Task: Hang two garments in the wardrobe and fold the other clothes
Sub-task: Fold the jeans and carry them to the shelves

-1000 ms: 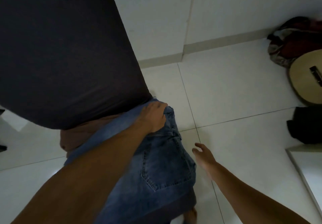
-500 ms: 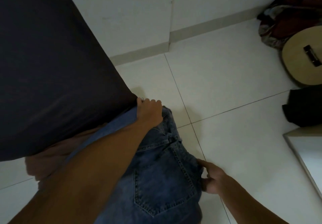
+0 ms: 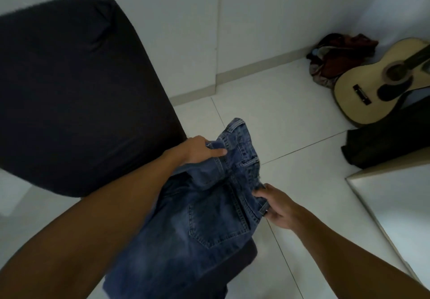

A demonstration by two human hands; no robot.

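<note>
Your left hand (image 3: 200, 149) has its grip on the waistband of the blue jeans (image 3: 209, 210), thumb laid flat along the denim and fingers tucked behind the fabric. Your right hand (image 3: 277, 205) pinches the other end of the waistband, fingers curled round its edge. The jeans hang between both grips near the centre of view, back pocket facing you, legs dropping toward 6 o'clock over the white tiled floor (image 3: 279, 117). No label or writing on the denim can be read. At 10 o'clock sits a large dark cushion (image 3: 76, 94). At 2 o'clock a guitar (image 3: 381, 82) leans beside a heap of clothes (image 3: 337, 59); its markings are illegible.
</note>
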